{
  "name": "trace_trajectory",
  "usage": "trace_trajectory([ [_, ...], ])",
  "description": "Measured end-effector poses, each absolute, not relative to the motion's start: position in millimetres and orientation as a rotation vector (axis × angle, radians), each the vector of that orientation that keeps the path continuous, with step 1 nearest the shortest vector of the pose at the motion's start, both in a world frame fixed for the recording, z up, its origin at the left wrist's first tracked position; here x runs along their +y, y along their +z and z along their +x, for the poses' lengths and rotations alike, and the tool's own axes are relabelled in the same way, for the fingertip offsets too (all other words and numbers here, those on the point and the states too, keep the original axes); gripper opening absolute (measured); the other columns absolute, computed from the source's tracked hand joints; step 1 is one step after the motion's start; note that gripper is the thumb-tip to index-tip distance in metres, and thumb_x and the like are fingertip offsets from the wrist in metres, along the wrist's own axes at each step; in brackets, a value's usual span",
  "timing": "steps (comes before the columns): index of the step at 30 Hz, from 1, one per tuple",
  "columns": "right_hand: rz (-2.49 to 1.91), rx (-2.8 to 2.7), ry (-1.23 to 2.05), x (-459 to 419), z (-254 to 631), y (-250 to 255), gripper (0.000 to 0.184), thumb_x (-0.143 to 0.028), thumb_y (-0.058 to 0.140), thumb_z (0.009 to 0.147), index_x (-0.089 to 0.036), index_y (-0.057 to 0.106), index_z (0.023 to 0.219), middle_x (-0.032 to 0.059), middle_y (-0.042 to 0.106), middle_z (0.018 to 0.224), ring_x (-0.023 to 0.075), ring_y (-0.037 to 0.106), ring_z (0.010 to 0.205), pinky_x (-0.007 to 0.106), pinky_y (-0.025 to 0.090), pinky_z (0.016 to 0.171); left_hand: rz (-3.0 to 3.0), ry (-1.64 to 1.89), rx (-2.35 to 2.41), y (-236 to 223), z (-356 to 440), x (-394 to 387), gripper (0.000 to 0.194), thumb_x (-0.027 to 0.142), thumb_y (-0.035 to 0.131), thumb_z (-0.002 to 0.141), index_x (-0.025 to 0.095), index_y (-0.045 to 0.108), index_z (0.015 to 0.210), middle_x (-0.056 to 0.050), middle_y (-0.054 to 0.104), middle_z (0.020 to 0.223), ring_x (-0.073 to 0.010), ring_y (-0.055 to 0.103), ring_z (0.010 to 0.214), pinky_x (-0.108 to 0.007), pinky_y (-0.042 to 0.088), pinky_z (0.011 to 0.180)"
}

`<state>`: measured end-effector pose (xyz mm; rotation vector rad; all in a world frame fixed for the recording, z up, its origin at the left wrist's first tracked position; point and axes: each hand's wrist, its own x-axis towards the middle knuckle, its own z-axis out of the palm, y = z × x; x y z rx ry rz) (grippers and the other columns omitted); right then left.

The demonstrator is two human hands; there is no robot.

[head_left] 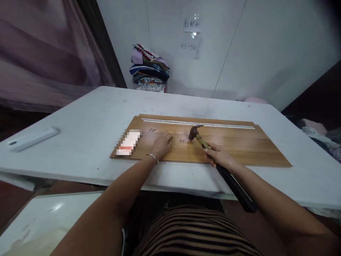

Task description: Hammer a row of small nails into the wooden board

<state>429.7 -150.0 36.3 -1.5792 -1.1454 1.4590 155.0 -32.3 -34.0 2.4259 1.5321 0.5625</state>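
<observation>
My right hand (220, 155) is wrapped round a claw hammer (202, 140), on the yellow part of its handle, with the black grip reaching back under my forearm. The hammer's rusty head is just above a wooden board (239, 145). Beside the head, a short row of small nails (182, 141) shows in the wood; how deep they sit is too small to tell. To their left, my left hand (162, 144) rests on the board, its fingers loosely bent and nothing visible in them. A few loose nails (151, 130) lie beyond that hand.
Two white measuring strips (197, 123) run along the board's far side. A blurred-out white and red rectangle (128, 143) lies at its left end. The white table (80, 113) also bears a white handle-shaped object (34, 138) and a stack of folded cloth (150, 71) by the wall.
</observation>
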Motion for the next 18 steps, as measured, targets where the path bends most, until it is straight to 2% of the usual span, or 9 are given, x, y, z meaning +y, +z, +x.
trace_trajectory([
  [10,-1.53,-1.248,1.493,-150,440,27,0.067,-0.043,0.073,0.078,-0.018,0.063,0.139,-0.0076,0.054,0.064,0.0081,0.041,0.042,0.021,0.032,0.036,2.421,0.603,1.569,-39,152,-32,0.029,0.013,0.052,0.099,0.02,0.076,0.113,-0.012,0.073,0.122,-0.0247,0.068,0.116,-0.037,0.055,0.104],
  [18,-1.497,-1.314,1.524,-147,442,30,0.075,-0.047,0.075,0.076,-0.016,0.061,0.142,-0.01,0.05,0.06,0.0085,0.04,0.042,0.021,0.033,0.037,2.501,0.461,1.563,-42,152,-31,0.031,0.02,0.05,0.103,0.018,0.08,0.097,-0.013,0.074,0.109,-0.0253,0.067,0.107,-0.04,0.055,0.102],
])
